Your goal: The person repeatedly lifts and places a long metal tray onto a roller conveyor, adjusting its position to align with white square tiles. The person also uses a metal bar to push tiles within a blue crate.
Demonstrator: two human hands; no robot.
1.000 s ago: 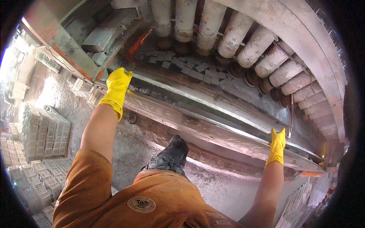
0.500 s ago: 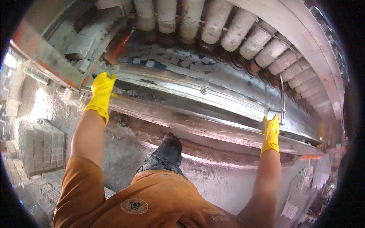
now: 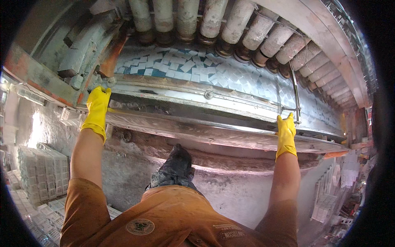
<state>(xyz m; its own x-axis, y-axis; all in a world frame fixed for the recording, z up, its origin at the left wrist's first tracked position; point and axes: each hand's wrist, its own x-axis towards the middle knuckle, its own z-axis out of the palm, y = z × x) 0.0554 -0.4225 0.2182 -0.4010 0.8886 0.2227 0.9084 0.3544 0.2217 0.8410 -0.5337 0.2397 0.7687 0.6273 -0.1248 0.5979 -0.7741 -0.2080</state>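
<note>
A long pale metal panel with a round knob on its face runs across in front of me along the machine. My left hand, in a yellow rubber glove, is closed over the panel's left end. My right hand, gloved the same way, has its fingers curled over the panel's edge at the right, beside an upright thin metal rod. Beyond the panel, many small whitish square pieces lie scattered on a bluish bed.
A curved row of thick, crusted cylinders overhangs the bed. An orange flap hangs at the far left. White slotted crates are stacked at the lower left, with more pale racks at the lower right. A ledge runs by my foot.
The view has shifted, so the machine sits a little further left and the square pieces show more clearly. Both hands keep their hold on the panel.
</note>
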